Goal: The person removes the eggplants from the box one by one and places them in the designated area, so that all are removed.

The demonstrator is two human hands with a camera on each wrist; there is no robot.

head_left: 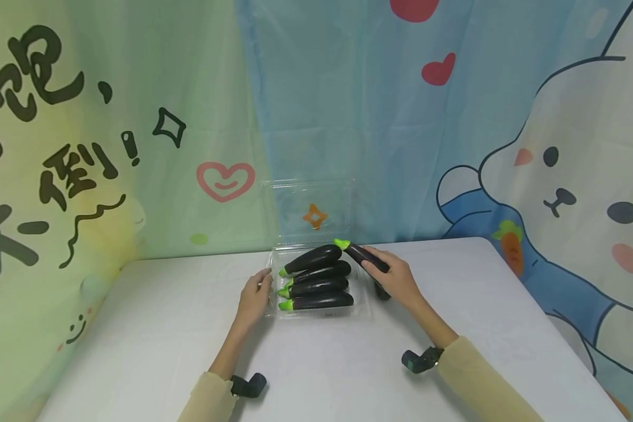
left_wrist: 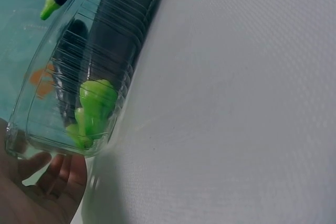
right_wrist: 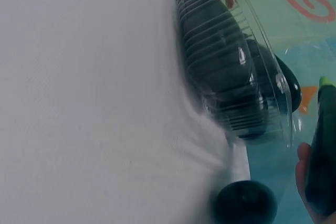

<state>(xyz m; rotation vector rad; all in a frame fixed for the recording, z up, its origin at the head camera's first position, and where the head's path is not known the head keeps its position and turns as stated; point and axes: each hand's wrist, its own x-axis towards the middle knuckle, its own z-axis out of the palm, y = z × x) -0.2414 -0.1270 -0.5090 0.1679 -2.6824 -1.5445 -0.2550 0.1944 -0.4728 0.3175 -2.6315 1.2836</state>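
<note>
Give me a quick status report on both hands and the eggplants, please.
Left hand steadies clear tray. Right hand grips one eggplant at the tray's far right edge. Four eggplants inside. Another eggplant on the table beside the tray.

Writing on the backdrop only
Left green backdrop (head_left: 111, 117): large black hand-drawn Chinese characters, partly cut off by the frame edge; "不" (head_left: 2, 243) and "倒" (head_left: 76, 176) readable, followed by an exclamation mark (head_left: 130, 147). Clear box, eggplants and bench carry no readable label, brand or number.

Head overview — wrists close, clear box (head_left: 316, 275)
</note>
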